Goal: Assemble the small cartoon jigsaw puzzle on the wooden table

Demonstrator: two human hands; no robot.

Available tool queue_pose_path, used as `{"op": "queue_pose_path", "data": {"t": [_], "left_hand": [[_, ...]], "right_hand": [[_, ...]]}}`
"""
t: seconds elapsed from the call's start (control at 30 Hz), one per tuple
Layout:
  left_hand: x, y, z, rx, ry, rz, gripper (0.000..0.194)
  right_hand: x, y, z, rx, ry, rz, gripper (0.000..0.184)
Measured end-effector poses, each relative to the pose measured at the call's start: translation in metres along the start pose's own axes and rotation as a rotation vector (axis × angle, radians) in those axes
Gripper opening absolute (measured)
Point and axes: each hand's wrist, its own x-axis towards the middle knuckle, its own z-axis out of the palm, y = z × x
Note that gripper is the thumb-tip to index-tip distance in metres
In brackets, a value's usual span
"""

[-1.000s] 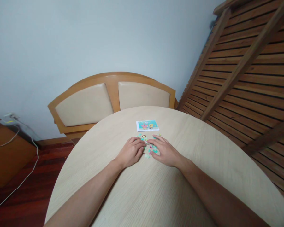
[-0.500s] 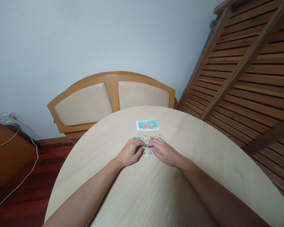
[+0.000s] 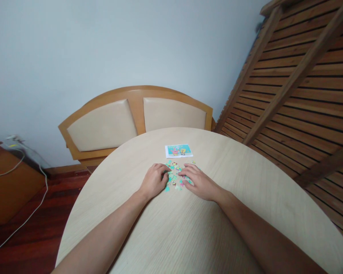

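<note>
Small jigsaw puzzle pieces [image 3: 174,176], mostly turquoise with some pink and yellow, lie spread on the round table [image 3: 165,228] between my two hands. At the pile's left edge rests my left hand [image 3: 155,180], fingers curved and apart, its fingertips touching pieces. My right hand [image 3: 198,182] lies over the right side of the pile with fingers spread, covering some pieces. I see nothing held in either hand. Just beyond the pieces is a picture sheet [image 3: 179,150] with a pink and a yellow cartoon figure on turquoise.
A bed headboard [image 3: 103,125] with cream panels stands against the wall behind the table. Wooden slats [image 3: 297,106] lean at the right. On the left are a wooden cabinet [image 3: 11,186] and a white cable [image 3: 42,198] running down to the floor.
My left hand has moved left, away from my right hand, uncovering more pieces between them. My right hand has stayed nearly in place.
</note>
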Motion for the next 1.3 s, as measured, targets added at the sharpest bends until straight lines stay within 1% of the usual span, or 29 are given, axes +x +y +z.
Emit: {"op": "queue_pose_path", "data": {"t": [0.23,0.3,0.47,0.53,0.63,0.77,0.87,1.0,1.1,1.2,1.3], "left_hand": [[-0.001,-0.002,0.000,0.035,0.000,-0.005,0.021],[-0.002,-0.003,0.001,0.037,-0.005,0.000,0.021],[-0.002,-0.001,0.000,0.042,-0.052,0.061,0.026],[-0.001,0.000,-0.001,0.041,-0.040,0.056,0.029],[0.001,0.002,-0.003,0.041,-0.012,0.039,0.028],[0.002,0.001,-0.002,0.064,-0.034,0.049,0.025],[0.002,0.000,-0.001,0.096,-0.018,0.013,0.021],[0.002,-0.001,-0.003,0.152,0.021,-0.064,0.013],[0.002,-0.001,-0.005,0.179,0.037,-0.106,0.010],[0.002,-0.002,-0.005,0.187,0.034,-0.114,0.010],[0.003,-0.003,-0.003,0.188,0.020,-0.090,0.014]], "right_hand": [[0.001,-0.004,-0.002,-0.024,0.016,0.010,0.035],[0.001,-0.004,-0.003,-0.017,-0.004,0.000,0.036],[0.001,-0.004,-0.005,-0.019,-0.047,-0.017,0.039],[0.000,-0.006,-0.006,-0.028,-0.059,-0.014,0.040],[0.000,-0.011,-0.006,-0.027,-0.087,-0.027,0.040],[0.000,-0.023,-0.003,-0.026,-0.150,-0.052,0.047],[0.001,-0.027,-0.002,-0.038,-0.176,-0.035,0.052],[0.001,-0.026,-0.004,-0.054,-0.153,0.008,0.051],[0.001,-0.025,-0.004,-0.062,-0.141,0.010,0.051],[0.002,-0.025,-0.003,-0.069,-0.134,0.004,0.051],[0.002,-0.025,-0.002,-0.063,-0.127,-0.002,0.050]]}}
